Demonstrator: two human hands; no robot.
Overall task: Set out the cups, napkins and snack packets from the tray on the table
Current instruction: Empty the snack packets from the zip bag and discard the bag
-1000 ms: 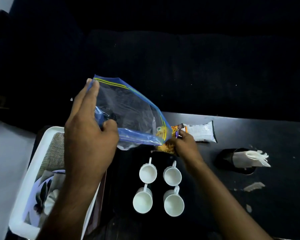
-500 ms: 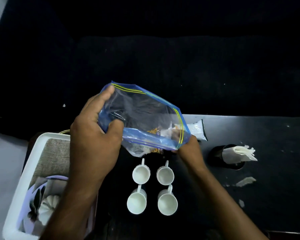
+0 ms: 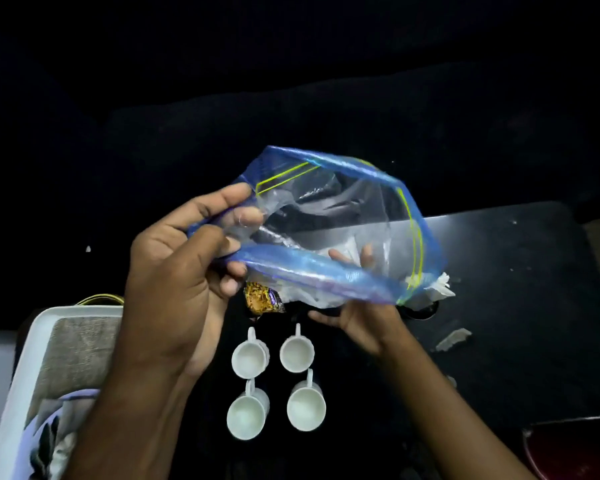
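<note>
My left hand (image 3: 184, 271) pinches the left rim of a clear zip bag (image 3: 347, 216) with a blue top band, held above the dark table (image 3: 520, 306). My right hand (image 3: 357, 323) grips the bag's lower edge from beneath, and its fingers show through the plastic. A brown snack packet (image 3: 262, 298) lies on the table just under the bag. Several white cups (image 3: 297, 352) stand in a square block in front of it, handles pointing away from me. White napkins (image 3: 435, 291) in a dark holder peek out past the bag's right corner.
A white tray (image 3: 21, 368) with a woven mat and crockery sits at the left. A torn scrap of paper (image 3: 452, 338) lies right of my right wrist. A dark red object (image 3: 575, 448) is at the bottom right corner.
My right hand left the snack packet and took the bag's lower edge. The bag's mouth spread wider and swung right, now covering the white packet.
</note>
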